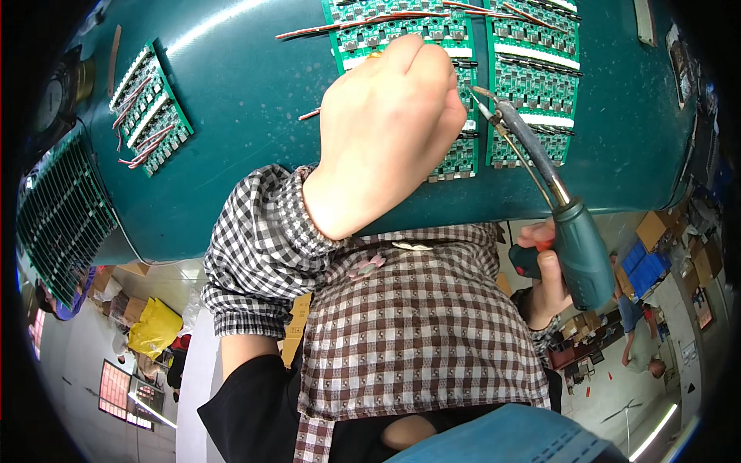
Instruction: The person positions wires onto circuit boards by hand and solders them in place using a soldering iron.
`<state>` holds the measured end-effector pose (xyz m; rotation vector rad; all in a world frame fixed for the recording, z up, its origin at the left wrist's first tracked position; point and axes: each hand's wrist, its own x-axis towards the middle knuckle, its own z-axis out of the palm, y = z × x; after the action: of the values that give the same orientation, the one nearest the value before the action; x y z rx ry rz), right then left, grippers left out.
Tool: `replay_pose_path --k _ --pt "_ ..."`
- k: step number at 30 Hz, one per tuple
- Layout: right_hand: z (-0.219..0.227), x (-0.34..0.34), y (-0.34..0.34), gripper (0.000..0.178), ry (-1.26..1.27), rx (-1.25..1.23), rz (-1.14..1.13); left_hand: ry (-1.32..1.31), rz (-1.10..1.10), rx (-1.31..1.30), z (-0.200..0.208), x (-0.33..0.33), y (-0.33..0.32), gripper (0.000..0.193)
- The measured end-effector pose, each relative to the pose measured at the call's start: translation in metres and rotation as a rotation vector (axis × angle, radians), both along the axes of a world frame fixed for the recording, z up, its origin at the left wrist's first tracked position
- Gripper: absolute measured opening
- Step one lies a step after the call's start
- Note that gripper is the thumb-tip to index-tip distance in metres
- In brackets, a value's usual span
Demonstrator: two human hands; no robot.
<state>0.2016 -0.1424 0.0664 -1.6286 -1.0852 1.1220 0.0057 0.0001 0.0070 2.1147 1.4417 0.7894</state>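
Left hand (390,123): fingers curled in, back turned up, above the middle circuit-board panel (421,35). Fingertips are hidden; from where I stand, I cannot tell what, if anything, they pinch. Right hand (549,274): wrapped around the grip of a green soldering gun (584,255), off the near edge of the surface (247,100).

Layout, left to right. At the far left, a rack-like row of green boards (62,212) stands close-set. Next, a small board panel (154,104) lies angled on the surface, bearing white strips and red-and-white wires. The middle panel lies partly beneath the left hand; more red-and-white wires (363,25) cross its far part, one bundle projecting past its left edge. The gun's tip points to the gap between this and the right-hand panel (534,85); contact cannot be determined. The right-hand panel carries white strips and black parts in rows.
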Motion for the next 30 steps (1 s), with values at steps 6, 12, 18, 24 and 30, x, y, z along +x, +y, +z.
replay_pose_path --k 6,12,18,24,30 --pt "0.0017 -0.0013 -0.002 0.039 -0.023 -0.037 -0.031 0.015 0.011 0.026 -0.0016 0.0024 -0.0011 0.014" --pt "0.0014 -0.0007 -0.0023 0.04 -0.016 -0.047 -0.023 0.005 0.011 0.037 -0.002 0.0025 -0.0014 0.014" --pt "0.0038 -0.0041 0.0002 0.041 -0.007 -0.054 -0.039 0.017 0.014 0.029 -0.003 0.0012 -0.0016 0.014" --pt "0.0018 -0.0023 -0.0014 0.043 -0.03 -0.046 -0.011 0.01 0.012 0.029 -0.0031 0.0023 -0.0017 0.014" --pt "0.0019 -0.0032 -0.0014 0.042 -0.003 -0.05 -0.028 0.005 0.016 0.03 -0.0019 0.002 -0.0017 0.014"
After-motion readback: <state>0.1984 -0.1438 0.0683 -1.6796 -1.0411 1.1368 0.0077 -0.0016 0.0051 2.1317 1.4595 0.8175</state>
